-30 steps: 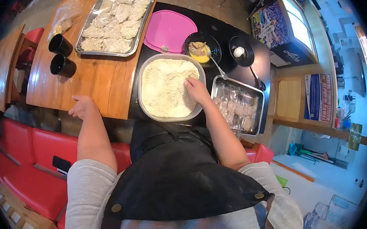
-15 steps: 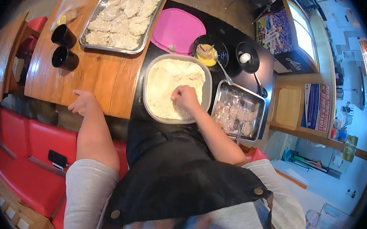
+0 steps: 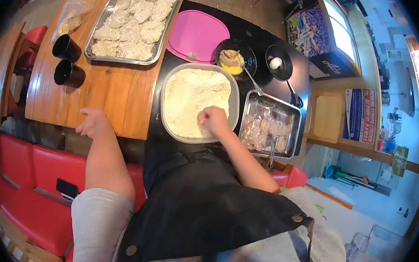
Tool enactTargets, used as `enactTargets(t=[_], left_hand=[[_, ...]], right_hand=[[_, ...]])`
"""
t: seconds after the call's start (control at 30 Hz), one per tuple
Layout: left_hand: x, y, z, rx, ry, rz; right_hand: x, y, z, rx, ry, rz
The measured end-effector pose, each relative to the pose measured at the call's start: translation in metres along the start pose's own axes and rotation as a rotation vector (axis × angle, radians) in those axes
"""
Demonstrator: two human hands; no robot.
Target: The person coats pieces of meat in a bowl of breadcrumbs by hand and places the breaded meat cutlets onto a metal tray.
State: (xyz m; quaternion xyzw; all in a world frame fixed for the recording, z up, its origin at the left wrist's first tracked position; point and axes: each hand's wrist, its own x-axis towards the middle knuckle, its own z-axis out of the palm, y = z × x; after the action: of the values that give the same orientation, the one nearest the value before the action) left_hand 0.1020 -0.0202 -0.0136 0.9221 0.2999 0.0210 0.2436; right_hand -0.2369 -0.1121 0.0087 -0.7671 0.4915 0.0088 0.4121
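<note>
My right hand is over the near right part of a plastic tub filled with pale breadcrumbs. Its fingers are curled together at the surface of the crumbs, and what they hold, if anything, is hidden. My left hand hangs by the edge of the wooden table, fingers stretched out, holding nothing. Right of the tub, a black bowl contains yellow beaten egg with a piece of meat, and a fork leans in it. Raw meat pieces lie in a metal tray nearer me.
Breaded pieces fill a large metal tray at the upper left. Two black cups and a plastic bag stand beside it. A pink lid lies behind the tub. A small black pan holds an egg.
My right hand has shifted slightly toward me over the crumbs, its fingers still curled. My left hand stays beside the table edge, and the view has moved a little.
</note>
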Motion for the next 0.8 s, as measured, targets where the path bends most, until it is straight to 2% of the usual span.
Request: enactTargets(t=[0.07,0.17,0.2,0.23,0.3,0.33,0.5,0.53,0.6,0.63,0.67,0.7,0.77,0.8], left_hand=[[0.004,-0.002,0.000,0.025,0.003,-0.008],[0.004,-0.001,0.006,0.025,0.017,-0.022],[0.005,-0.001,0.007,0.028,0.044,-0.045],[0.006,-0.001,0.007,0.028,0.045,-0.043],[0.005,-0.003,0.007,0.003,0.039,-0.018],[0.003,-0.002,0.007,0.001,0.035,-0.020],[0.002,-0.002,0.002,-0.058,0.016,-0.014],[0.004,-0.007,0.009,-0.064,0.019,-0.010],[0.012,-0.016,0.026,-0.016,0.279,0.189],[0.005,-0.018,0.011,-0.031,0.287,0.197],[-0.009,-0.026,-0.010,-0.028,0.272,0.629],[-0.021,-0.032,-0.024,-0.011,0.247,1.061],[-0.031,-0.053,-0.010,-0.369,-0.288,1.485],[-0.053,-0.054,-0.020,-0.328,-0.664,1.449]], right_hand=[[-0.015,-0.005,-0.014,-0.305,0.344,-0.010],[-0.016,0.006,-0.009,-0.390,0.338,0.111],[-0.014,-0.003,-0.014,-0.386,0.227,0.257],[-0.007,0.003,-0.017,-0.384,0.227,0.258],[0.000,0.015,-0.029,-0.273,-0.063,0.278],[-0.003,0.015,-0.034,-0.276,-0.060,0.278],[-0.013,-0.016,-0.046,0.000,0.097,0.003],[-0.009,-0.013,-0.038,0.002,0.214,-0.079],[0.005,-0.009,-0.021,0.023,0.142,-0.055],[0.014,-0.005,-0.009,0.042,0.065,-0.024],[0.016,-0.002,0.009,0.108,0.147,-0.135],[0.019,-0.004,0.015,0.121,0.151,-0.134],[0.020,-0.007,0.021,0.019,0.195,-0.050],[0.017,-0.011,0.017,-0.011,0.237,-0.089]])
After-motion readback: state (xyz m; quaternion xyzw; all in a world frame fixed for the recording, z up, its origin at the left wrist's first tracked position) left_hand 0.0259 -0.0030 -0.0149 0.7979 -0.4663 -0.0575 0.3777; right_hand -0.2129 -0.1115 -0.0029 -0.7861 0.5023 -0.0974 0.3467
